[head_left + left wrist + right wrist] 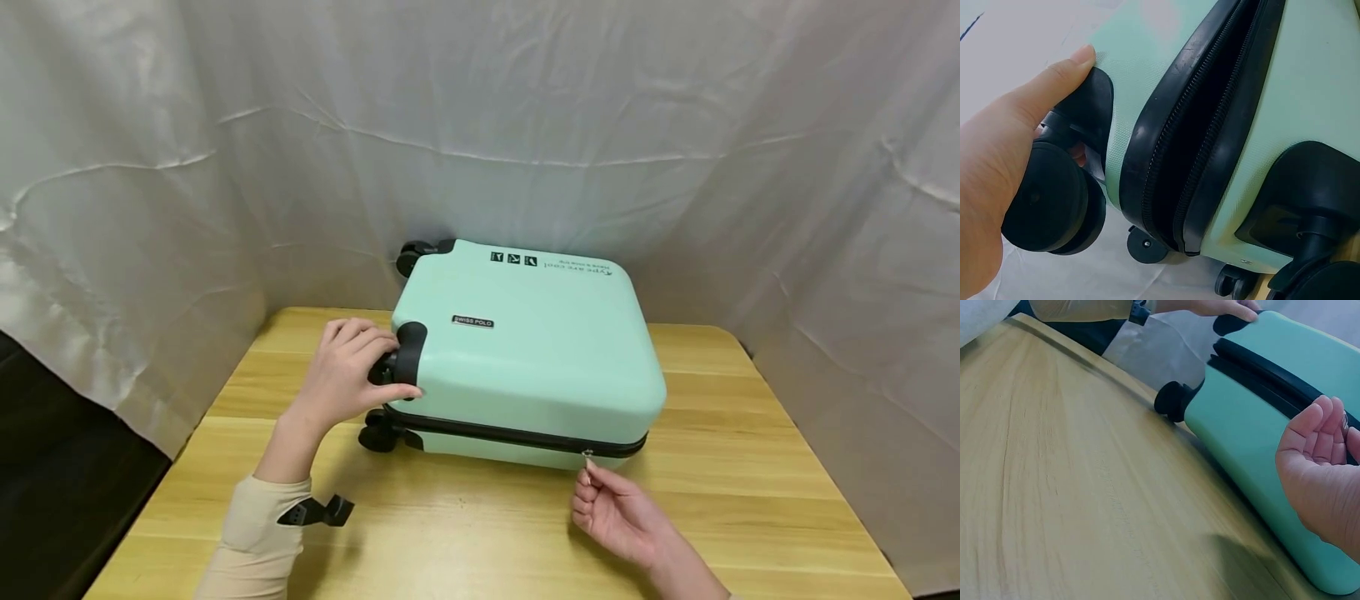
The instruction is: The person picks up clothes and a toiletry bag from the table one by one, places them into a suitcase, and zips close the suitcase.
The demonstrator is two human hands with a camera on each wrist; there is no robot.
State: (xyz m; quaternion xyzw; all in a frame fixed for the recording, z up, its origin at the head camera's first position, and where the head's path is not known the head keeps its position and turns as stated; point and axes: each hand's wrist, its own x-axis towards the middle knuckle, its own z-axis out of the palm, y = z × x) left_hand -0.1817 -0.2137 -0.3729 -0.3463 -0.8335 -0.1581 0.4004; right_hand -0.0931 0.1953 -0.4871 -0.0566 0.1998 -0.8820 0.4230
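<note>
A mint-green hard-shell suitcase [532, 342] lies flat on a wooden table, its wheels to the left. My left hand [348, 371] grips the near upper wheel corner, thumb on the black corner guard [1094, 106] and fingers behind the wheel [1047, 200]. In the left wrist view the zipper [1191, 137] is parted at the wheel end, with a dark gap between its toothed edges. My right hand [618, 512] pinches the zipper pull [587, 455] near the front right corner, thumb against curled fingers. In the right wrist view this hand [1322, 462] overlaps the black zipper band.
The wooden table [465, 533] extends in front of the suitcase and to both sides. Grey-white curtains [480, 125] hang close behind and at the sides. Lower wheels [378, 433] stick out at the left. A black strap mount [318, 510] sits on the left sleeve.
</note>
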